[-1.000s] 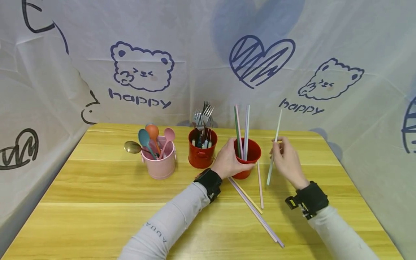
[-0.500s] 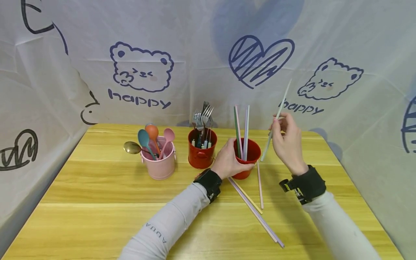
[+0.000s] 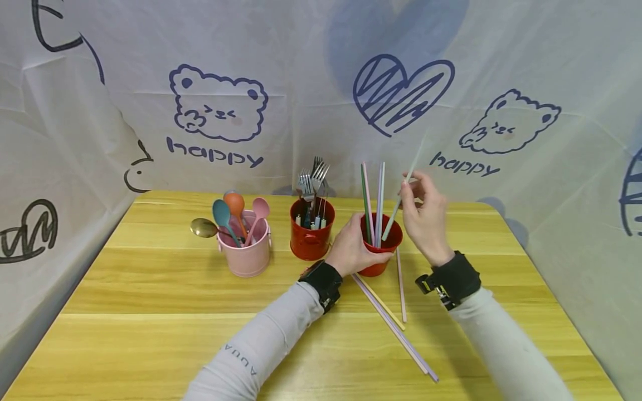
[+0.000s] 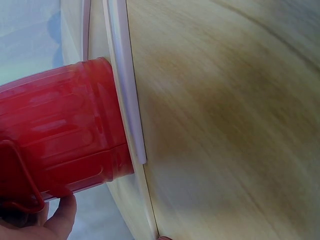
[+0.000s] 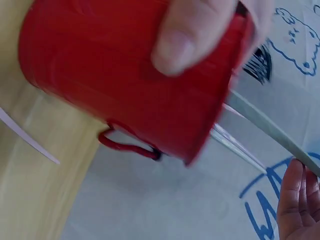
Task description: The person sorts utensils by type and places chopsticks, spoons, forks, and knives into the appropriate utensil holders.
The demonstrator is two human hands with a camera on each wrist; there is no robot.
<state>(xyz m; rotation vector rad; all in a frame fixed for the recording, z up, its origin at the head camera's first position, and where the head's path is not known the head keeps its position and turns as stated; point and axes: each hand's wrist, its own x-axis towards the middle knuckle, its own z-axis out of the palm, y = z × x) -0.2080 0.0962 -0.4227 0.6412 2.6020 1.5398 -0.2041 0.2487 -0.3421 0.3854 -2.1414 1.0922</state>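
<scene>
My left hand [image 3: 353,246] grips a red bucket [image 3: 373,270], its thumb across the front below the rim. Several chopsticks [image 3: 371,214], among them green, pink and pale ones, stand upright inside. My right hand [image 3: 425,217] pinches a pale green chopstick [image 3: 394,218] near its middle. That chopstick tilts, with its lower end inside the bucket mouth. In the right wrist view the same pale chopstick [image 5: 272,129] runs past the bucket rim to my fingertips. The left wrist view shows the bucket's ribbed side [image 4: 55,115] with my fingertips at its edge.
Loose chopsticks lie before the bucket: a pink one [image 3: 402,289], a yellow one [image 3: 385,306] and purplish ones [image 3: 403,340]. To the left stand another red bucket [image 3: 310,248] with forks and a pink bucket [image 3: 248,262] with spoons. A drawn-on white cloth [image 3: 311,122] hangs behind.
My right hand has lifted the pale green chopstick off to the right side, then moved left, bringing its lower end into the bucket mouth. My left hand has stayed on the bucket.
</scene>
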